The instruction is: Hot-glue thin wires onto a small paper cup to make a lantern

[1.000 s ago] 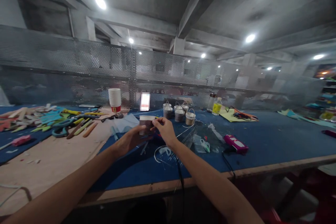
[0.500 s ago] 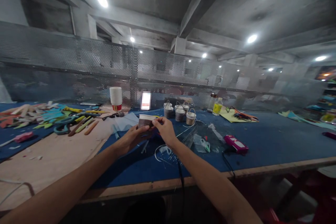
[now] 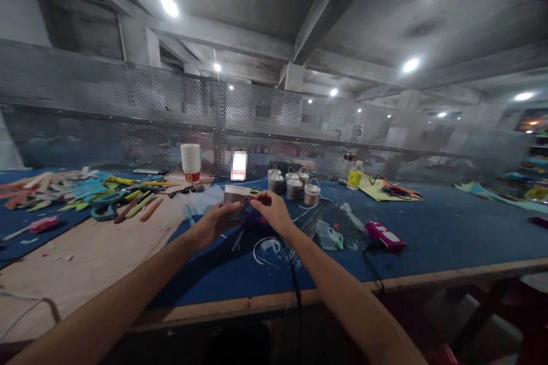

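Above blue tabletop (image 3: 445, 234), left hand (image 3: 210, 224) holds brown cup (image 3: 236, 196) upright, mouth up.

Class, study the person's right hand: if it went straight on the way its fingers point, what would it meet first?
Most likely the cup held in the left hand: the right hand points toward it. Depth is unclear, so the two may be touching.

Bare left hand (image 3: 213, 222) and bare right hand (image 3: 275, 212), narrow wrists (image 3: 191, 239), slender forearms (image 3: 122, 301) bare along their visible length
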`<state>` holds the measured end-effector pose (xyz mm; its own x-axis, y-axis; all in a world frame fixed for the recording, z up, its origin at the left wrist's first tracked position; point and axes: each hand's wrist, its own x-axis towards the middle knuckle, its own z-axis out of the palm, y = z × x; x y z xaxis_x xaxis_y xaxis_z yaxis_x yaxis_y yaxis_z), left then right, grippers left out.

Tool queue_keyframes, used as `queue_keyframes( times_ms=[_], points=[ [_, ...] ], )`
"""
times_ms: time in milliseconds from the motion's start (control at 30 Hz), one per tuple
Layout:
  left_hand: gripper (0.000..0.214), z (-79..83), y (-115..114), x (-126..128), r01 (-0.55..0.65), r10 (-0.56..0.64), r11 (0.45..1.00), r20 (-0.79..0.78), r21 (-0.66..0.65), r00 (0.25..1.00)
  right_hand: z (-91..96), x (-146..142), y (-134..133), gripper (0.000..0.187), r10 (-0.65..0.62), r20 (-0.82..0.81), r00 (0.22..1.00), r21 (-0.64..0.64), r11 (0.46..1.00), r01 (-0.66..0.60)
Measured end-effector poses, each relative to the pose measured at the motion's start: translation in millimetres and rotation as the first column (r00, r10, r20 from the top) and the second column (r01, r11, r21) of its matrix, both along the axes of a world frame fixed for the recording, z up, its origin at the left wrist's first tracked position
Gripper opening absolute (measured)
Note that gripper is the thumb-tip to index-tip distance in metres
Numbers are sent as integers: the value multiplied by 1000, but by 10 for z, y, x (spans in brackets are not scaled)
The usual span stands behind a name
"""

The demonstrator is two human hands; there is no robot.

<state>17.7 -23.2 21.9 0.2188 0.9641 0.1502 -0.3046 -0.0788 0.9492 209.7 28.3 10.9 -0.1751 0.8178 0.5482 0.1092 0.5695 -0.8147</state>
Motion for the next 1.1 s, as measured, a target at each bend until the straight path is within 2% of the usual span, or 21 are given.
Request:
queue_keyframes(
  times_ms=[100, 167, 300, 433, 567, 700, 767, 900, 1033, 1100],
  points=[
    [26, 3, 23, -38, -48, 48, 999, 52, 5, 998, -2, 38, -1, 12, -80, 79, 994, 82, 994, 73],
    [24, 9, 35, -66, -37, 39, 999, 99, -18, 994, 7, 47, -24, 9, -135, 111, 985, 110, 986, 123],
    [25, 49, 24, -107, -15, 31, 997, 225, -73, 974, 39, 30, -99, 5, -201, 160, 967, 127, 975, 181],
    [37, 103, 9, -159, 56, -26, 996, 346, -76, 938, 63, 29, -118, 5, -265, 174, 948, 112, 962, 248],
    [38, 128, 49, -249, 50, -4, 995, 445, -91, 895, 99, 102, -53, 8, -397, 47, 917, 108, 914, 390],
    [30, 125, 106, -315, -23, 65, 996, 511, -87, 857, 132, 176, 14, 14, -366, -109, 924, 60, 925, 374],
    [28, 113, 126, -318, -73, 117, 991, 469, -111, 875, 132, 182, 26, 16, -324, -121, 938, 17, 944, 329],
    [29, 56, 161, -279, -199, 224, 972, 243, -124, 944, 105, 157, 15, 19, -285, -100, 953, -13, 958, 285],
    [42, -30, 210, -268, -313, 312, 950, 14, 23, 950, 62, 126, -8, 20, -238, -1, 971, 15, 971, 238],
    [46, -63, 231, -278, -348, 350, 936, -32, 58, 936, 38, 110, -12, 20, -222, 54, 973, 40, 975, 220]
  ],
)
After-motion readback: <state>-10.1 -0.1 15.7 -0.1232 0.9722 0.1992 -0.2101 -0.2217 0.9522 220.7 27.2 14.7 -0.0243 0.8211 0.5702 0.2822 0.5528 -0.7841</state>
